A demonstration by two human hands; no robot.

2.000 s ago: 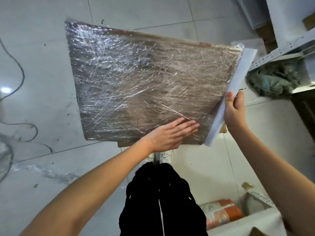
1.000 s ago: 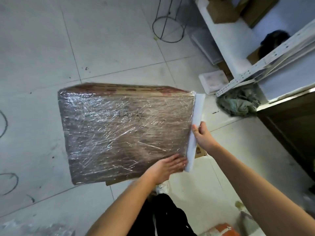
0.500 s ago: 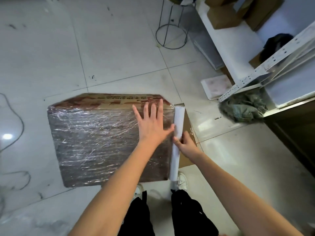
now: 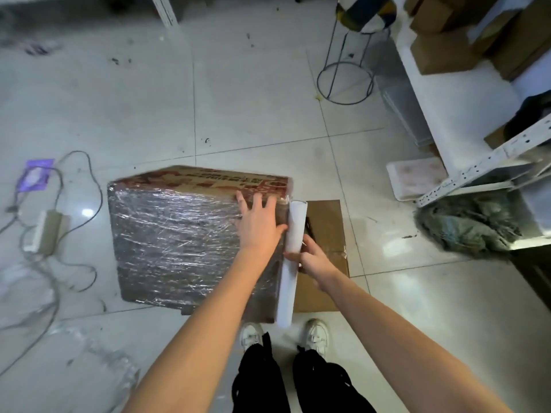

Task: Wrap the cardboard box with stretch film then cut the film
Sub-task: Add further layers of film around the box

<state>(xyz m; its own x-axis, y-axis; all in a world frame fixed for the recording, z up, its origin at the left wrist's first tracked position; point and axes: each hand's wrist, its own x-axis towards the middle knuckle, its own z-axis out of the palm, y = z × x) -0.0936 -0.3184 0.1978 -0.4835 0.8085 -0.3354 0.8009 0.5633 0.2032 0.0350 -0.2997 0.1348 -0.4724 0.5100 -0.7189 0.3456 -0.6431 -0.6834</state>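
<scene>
Two hands now work low: I see the cardboard box [image 4: 179, 242], lifted a second ago, down on the floor [image 4: 253, 114], left hand [image 4: 258, 225] flat on the film, right hand [image 4: 313, 257] gripping the film roll [image 4: 293, 234] at its right edge, so cutting seems next.

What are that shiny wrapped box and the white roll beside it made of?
The box looks like brown printed cardboard under clear, glossy plastic film; wrinkles and streaky glints cover its top. The roll, gripped by the right hand, looks matte white, probably wound film on a tube. The left hand presses the box top.
</scene>
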